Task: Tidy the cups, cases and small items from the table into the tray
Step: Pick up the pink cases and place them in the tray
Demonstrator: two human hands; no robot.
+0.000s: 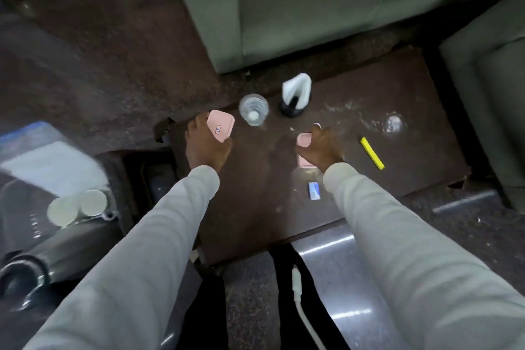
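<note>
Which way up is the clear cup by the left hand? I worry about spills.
Upright: the clear cup stands on the table, its open rim facing the camera. Contents cannot be told.

Head view looks steeply down, close over the table point(255, 207)

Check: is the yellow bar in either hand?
No, the yellow bar lies alone on the table, apart from the right hand.
</note>
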